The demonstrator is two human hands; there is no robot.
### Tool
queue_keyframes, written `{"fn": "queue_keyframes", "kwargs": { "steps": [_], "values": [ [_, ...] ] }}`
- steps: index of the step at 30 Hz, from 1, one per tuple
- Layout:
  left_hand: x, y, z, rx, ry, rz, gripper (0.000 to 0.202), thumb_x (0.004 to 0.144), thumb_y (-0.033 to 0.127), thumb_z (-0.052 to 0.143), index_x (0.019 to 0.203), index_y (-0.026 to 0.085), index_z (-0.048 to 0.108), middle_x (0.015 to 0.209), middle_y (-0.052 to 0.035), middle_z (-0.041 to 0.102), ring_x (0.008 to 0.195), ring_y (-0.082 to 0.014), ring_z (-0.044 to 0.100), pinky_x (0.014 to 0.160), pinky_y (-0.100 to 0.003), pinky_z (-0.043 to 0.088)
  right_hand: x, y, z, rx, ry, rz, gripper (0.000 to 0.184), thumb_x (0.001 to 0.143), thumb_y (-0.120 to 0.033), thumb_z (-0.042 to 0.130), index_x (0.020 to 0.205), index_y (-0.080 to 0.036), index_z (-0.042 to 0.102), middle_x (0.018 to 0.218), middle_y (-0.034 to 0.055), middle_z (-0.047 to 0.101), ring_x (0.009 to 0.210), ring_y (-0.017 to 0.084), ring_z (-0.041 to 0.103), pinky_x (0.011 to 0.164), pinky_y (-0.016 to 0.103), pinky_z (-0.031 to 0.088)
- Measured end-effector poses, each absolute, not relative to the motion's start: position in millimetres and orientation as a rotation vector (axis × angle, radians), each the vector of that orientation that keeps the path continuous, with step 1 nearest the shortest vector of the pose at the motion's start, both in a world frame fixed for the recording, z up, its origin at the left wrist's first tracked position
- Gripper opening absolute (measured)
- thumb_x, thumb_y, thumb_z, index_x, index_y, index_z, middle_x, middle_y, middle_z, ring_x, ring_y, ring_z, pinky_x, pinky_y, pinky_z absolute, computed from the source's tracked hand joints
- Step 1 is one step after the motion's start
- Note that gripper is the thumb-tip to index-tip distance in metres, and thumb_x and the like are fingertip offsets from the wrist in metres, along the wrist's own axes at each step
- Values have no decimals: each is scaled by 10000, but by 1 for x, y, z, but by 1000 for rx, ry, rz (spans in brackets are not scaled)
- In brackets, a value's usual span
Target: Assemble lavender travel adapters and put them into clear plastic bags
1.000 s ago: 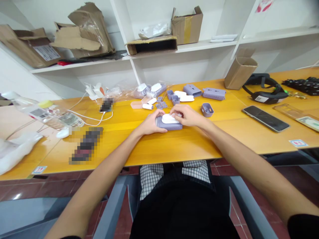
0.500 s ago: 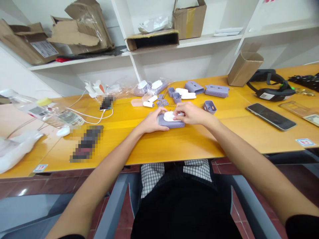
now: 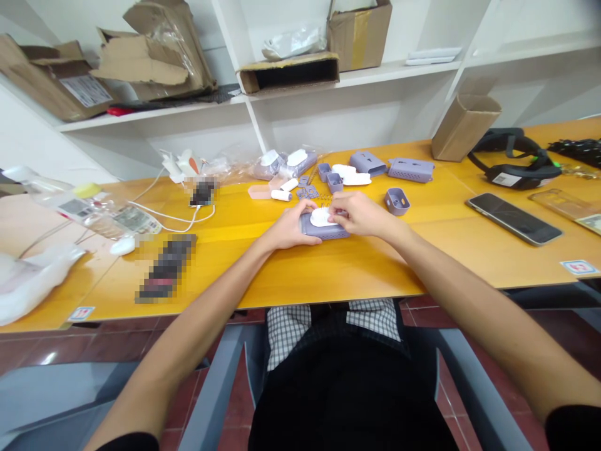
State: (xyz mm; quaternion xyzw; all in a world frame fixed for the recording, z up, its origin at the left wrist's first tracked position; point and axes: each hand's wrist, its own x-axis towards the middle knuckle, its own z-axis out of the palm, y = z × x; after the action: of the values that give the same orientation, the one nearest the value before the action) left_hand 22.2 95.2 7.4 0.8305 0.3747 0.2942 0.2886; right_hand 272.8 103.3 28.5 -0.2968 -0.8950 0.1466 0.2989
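Observation:
On the table in front of me lies a purple plastic casing (image 3: 328,233) with perforated sides. My left hand (image 3: 290,227) is closed around its left end, thumb along the near side. A white oval piece (image 3: 320,217) sits on top of the casing. With fingers pinched together, my right hand (image 3: 355,213) grips the right part of that piece; the fingertips partly hide it. Just beyond are small purple parts (image 3: 307,193), white rollers (image 3: 282,195) and more white pieces (image 3: 350,175). An open purple cup (image 3: 397,202) stands right of my right hand.
Two purple shells (image 3: 410,170) lie farther back, near bagged purple-and-white units (image 3: 297,161). To the right are a phone (image 3: 514,218), a black headset (image 3: 514,172) and a cardboard box (image 3: 464,128). A plastic bottle (image 3: 84,203) and a white cable (image 3: 176,215) occupy the left side.
The view has shifted slightly. Both hands stay on the casing and the white oval piece, with hardly any visible movement.

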Motion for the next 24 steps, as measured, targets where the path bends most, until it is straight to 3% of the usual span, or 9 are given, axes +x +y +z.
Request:
{"fn": "queue_keyframes", "kwargs": {
  "steps": [9,24],
  "values": [
    [25,95,5,2144,1018,831,827,591,404,945,1253,251,475,1315,-92,623,1292,-345,621,1101,-498,476,273,107,31,-689,-2383,516,127,920,-213,634,794,-193,639,821,35,606,740,176,524,721,322,390],
    [24,95,6,2125,1001,761,891,607,387,939,1317,265,416,1223,-80,639,1205,-332,641,1093,-533,477,283,110,33,-655,-2383,604,155,925,-314,678,824,-198,681,811,29,620,709,171,521,677,315,388]
  ]
}}
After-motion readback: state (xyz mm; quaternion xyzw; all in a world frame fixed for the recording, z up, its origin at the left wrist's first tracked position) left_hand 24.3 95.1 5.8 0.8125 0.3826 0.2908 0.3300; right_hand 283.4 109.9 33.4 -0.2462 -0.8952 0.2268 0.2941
